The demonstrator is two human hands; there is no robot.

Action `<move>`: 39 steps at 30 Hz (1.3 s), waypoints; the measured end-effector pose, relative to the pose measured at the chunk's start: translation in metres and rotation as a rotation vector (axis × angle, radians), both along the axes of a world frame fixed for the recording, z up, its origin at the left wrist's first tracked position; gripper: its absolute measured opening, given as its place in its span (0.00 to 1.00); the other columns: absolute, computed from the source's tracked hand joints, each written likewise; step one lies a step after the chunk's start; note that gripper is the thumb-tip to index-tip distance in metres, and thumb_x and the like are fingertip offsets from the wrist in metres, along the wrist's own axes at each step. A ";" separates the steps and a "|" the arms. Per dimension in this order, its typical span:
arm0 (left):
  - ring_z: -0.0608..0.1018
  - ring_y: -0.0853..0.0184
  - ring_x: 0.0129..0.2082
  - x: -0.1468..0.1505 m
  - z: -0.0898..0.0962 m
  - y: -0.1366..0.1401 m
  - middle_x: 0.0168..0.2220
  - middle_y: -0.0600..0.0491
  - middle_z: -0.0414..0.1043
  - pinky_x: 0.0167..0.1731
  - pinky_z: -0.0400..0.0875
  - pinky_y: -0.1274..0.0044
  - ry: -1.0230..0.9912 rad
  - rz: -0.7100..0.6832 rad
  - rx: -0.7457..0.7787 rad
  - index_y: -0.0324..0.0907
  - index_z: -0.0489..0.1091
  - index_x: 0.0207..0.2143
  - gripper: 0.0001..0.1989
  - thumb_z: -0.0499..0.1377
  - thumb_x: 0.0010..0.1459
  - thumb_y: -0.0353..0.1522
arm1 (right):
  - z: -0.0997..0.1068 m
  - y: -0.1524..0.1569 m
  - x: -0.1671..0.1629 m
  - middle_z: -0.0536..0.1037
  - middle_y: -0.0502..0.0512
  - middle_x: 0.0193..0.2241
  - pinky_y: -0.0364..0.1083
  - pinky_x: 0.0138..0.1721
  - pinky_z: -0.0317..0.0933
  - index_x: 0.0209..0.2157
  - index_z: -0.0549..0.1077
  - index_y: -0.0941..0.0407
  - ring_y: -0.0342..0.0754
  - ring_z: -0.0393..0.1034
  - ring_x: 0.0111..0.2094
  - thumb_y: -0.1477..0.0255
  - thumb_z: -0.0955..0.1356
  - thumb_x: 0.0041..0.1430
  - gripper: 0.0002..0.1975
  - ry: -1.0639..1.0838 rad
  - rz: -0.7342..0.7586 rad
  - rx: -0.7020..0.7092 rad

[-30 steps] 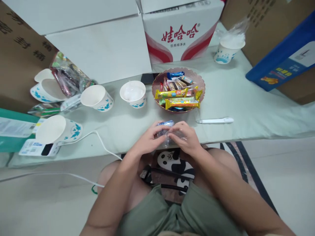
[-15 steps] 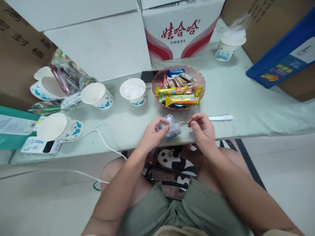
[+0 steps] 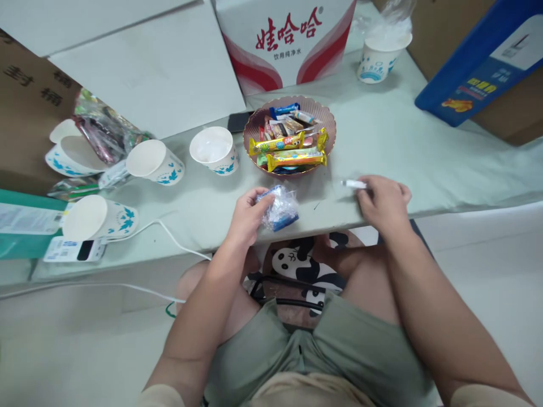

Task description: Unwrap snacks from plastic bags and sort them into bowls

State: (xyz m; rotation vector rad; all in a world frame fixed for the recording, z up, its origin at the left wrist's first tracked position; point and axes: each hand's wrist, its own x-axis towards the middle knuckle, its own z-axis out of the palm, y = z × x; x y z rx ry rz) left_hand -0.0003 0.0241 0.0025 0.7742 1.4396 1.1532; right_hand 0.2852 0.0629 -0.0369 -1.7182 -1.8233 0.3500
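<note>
One bowl (image 3: 326, 116) of snacks (image 3: 292, 141) stands beyond crinkled plastic (image 3: 285, 204).

left grip (image 3: 249, 215) and right grip (image 3: 385, 204) curled, well apart.

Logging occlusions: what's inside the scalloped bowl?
In the bowl: wrapped packets, long yellow ones at the front, a blue one at the back. Anything beneath them is covered.

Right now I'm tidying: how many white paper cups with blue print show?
5 visible: front-left cup, far-left cup, mid-left cup, centre-left cup, back-right cup. More may be hidden.
</note>
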 end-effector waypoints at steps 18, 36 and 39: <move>0.78 0.65 0.42 0.011 0.008 -0.002 0.46 0.49 0.73 0.39 0.72 0.76 0.087 -0.322 0.160 0.44 0.66 0.46 0.27 0.71 0.47 0.43 | 0.020 -0.036 -0.086 0.70 0.46 0.26 0.45 0.27 0.58 0.30 0.62 0.52 0.44 0.63 0.26 0.59 0.74 0.48 0.19 0.767 0.327 -0.428; 0.76 0.62 0.48 0.031 -0.004 -0.014 0.54 0.49 0.70 0.49 0.73 0.71 0.270 -0.022 0.354 0.49 0.63 0.55 0.21 0.61 0.60 0.37 | 0.013 -0.046 -0.090 0.69 0.47 0.24 0.43 0.23 0.61 0.32 0.67 0.51 0.43 0.63 0.22 0.62 0.62 0.62 0.09 1.118 0.084 -0.311; 0.76 0.61 0.51 0.027 -0.006 -0.013 0.56 0.48 0.69 0.49 0.73 0.71 0.370 -0.059 0.355 0.46 0.66 0.56 0.24 0.63 0.56 0.34 | 0.021 -0.051 -0.083 0.72 0.48 0.25 0.45 0.26 0.63 0.37 0.72 0.51 0.44 0.65 0.23 0.63 0.61 0.65 0.11 0.884 0.211 -0.196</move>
